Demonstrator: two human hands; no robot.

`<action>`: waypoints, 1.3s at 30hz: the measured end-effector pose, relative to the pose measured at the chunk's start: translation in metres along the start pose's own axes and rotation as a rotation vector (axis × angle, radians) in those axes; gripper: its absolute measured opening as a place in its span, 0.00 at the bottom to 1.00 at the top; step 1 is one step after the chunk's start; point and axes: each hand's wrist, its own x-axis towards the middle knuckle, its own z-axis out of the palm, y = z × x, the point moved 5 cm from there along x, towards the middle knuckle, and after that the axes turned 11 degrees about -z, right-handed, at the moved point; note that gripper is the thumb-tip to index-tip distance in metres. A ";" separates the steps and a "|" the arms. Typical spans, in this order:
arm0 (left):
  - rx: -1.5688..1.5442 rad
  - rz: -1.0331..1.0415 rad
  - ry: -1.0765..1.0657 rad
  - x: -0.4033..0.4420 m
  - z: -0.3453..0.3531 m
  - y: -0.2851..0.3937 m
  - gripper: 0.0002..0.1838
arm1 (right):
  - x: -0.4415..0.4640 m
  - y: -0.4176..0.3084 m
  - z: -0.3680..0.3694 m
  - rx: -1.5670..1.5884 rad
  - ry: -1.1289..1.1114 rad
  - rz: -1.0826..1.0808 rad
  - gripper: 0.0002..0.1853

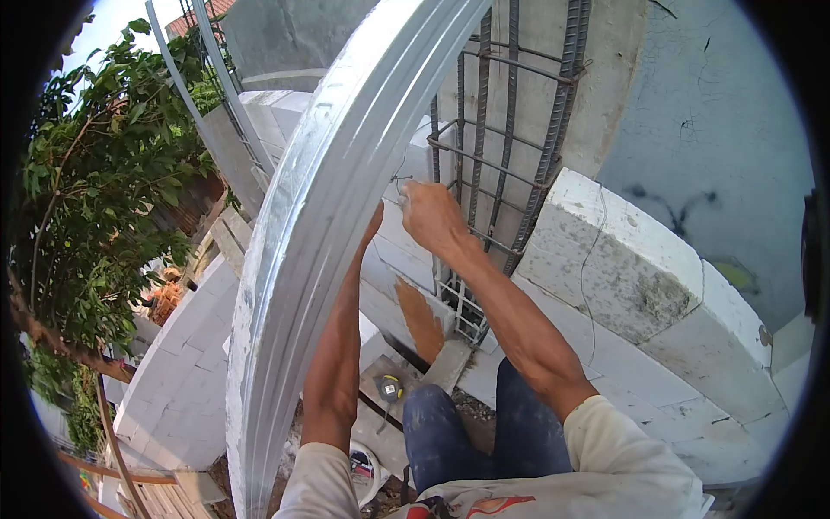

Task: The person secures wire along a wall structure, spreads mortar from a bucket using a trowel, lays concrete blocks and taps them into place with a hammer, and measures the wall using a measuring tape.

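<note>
A long ribbed metal channel (303, 199) stands upright in front of me and cuts across the view. My left hand (375, 221) is mostly behind its edge, so the fingers are hidden. On the channel's right side, my right hand (430, 214) is closed, with a thin wire (401, 178) at its fingertips. Just right of that hand rises a cage of ribbed steel bars (506, 130) tied with cross bars. White blocks (406, 238) form a wall behind my hands.
A block wall (622, 251) with a loose wire runs along my right. Below lie a tape measure (389, 387) and a white bucket (370, 474) with items inside. Another block wall (177, 381) and a leafy tree (104, 164) stand on the left.
</note>
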 end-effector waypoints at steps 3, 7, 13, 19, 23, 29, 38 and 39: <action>-0.008 0.009 0.002 0.001 -0.002 0.009 0.10 | 0.008 -0.018 -0.016 0.005 0.100 -0.206 0.09; 0.019 0.007 0.035 0.007 0.002 0.004 0.10 | 0.026 -0.004 -0.041 -0.008 0.283 -0.187 0.09; 0.175 -0.084 0.151 -0.010 0.023 -0.073 0.06 | -0.012 0.003 0.008 0.622 0.198 0.354 0.08; 0.162 -0.062 0.118 -0.015 0.019 0.016 0.09 | -0.020 0.017 0.021 0.356 0.395 0.087 0.07; 0.210 -0.327 -0.019 -0.003 0.010 0.048 0.15 | -0.022 0.012 0.018 0.370 0.380 0.057 0.06; -0.397 -0.718 -0.101 -0.003 0.029 -0.014 0.14 | -0.034 0.006 0.049 0.876 0.316 0.389 0.08; -0.443 -0.749 -0.218 0.017 0.026 -0.038 0.12 | -0.024 0.049 0.056 0.665 0.305 0.464 0.11; -0.345 -0.638 -0.221 0.021 0.027 -0.040 0.13 | -0.023 0.048 0.058 0.622 0.360 0.480 0.11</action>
